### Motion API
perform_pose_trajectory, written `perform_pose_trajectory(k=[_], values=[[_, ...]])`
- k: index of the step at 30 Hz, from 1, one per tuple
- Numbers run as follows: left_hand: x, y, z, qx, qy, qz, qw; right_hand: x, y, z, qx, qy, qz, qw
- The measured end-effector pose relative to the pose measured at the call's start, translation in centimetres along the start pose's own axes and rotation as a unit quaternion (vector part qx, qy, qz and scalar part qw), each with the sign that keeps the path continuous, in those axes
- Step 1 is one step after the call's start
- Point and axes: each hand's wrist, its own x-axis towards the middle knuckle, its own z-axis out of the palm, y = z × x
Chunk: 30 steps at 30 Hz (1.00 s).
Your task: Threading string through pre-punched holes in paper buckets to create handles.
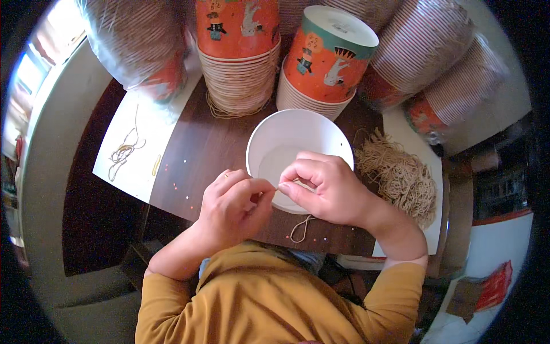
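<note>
A white paper bucket (268,135) stands on the table before me, its open mouth facing up and a small dark hole near its right rim. Over its near side my left hand (236,200) and my right hand (323,186) meet, thumb and fingertips pinched together. Between the fingertips a short bit of thin beige string (278,188) just shows; most of it is hidden by the fingers. A loop of string (299,230) hangs below my right hand, by the bucket's near edge. To the right lies a tangled heap of beige strings (404,180).
Behind the bucket rise a tall stack of orange printed buckets (238,74) and a shorter upside-down stack (326,63). Plastic-wrapped stacks (421,46) crowd the back right, another wrapped stack (134,34) the back left. Loose cords (123,152) lie on white board at left.
</note>
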Motion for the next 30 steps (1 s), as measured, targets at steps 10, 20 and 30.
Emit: perform_pose_trajectory(k=[10,20,30], values=[[0.8,1.0,-0.8,-0.079,-0.019,-0.106,0.991,0.1,-0.4,0.2,-0.146,0.077,-0.154,0.974],[-0.2,-1.1,-1.9,0.016,-0.077,-0.032,0.996,1.6,1.1,-0.9,-0.014,-0.151,0.047,0.987],[-1.7,-3.8,-0.5,0.052,-0.046,0.079,0.994,3.3,2.5,0.3,-0.017,-0.194,0.030,0.980]])
